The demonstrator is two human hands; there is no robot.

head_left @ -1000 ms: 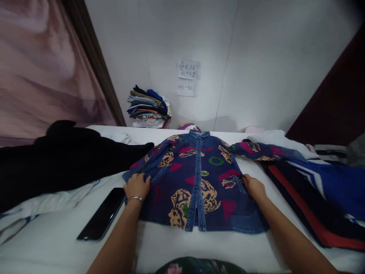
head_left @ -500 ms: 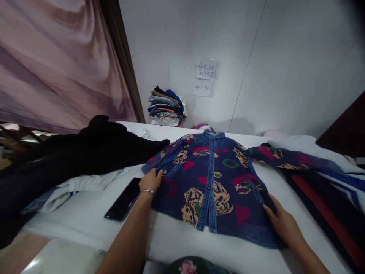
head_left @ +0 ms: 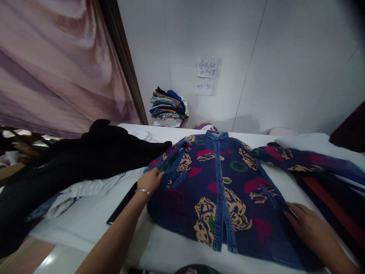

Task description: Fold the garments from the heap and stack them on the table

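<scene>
A dark blue denim shirt [head_left: 191,190] with a button front and magenta, green and tan prints lies face up, collar away from me. Its right-hand sleeve stretches out to the side; the other lies along the body. My left hand [head_left: 151,180], with a bracelet at the wrist, is closed on the shirt's left edge near that sleeve. On the opposite side my right hand [head_left: 309,226] grips the lower edge, fingers partly hidden. Beside my left wrist a black phone [head_left: 122,207] lies partly covered by my forearm.
A black garment [head_left: 94,156] is heaped on the left over pale clothes [head_left: 91,186]. Dark clothing with a red stripe [head_left: 327,194] lies on the right. Folded clothes [head_left: 168,106] are stacked against the wall, near handwritten paper signs [head_left: 208,68]. The table [head_left: 88,220] is white.
The shirt's lower part has come closer to me and spread wider. My right hand has moved right and nearer, still holding the edge; my left hand shifted slightly.
</scene>
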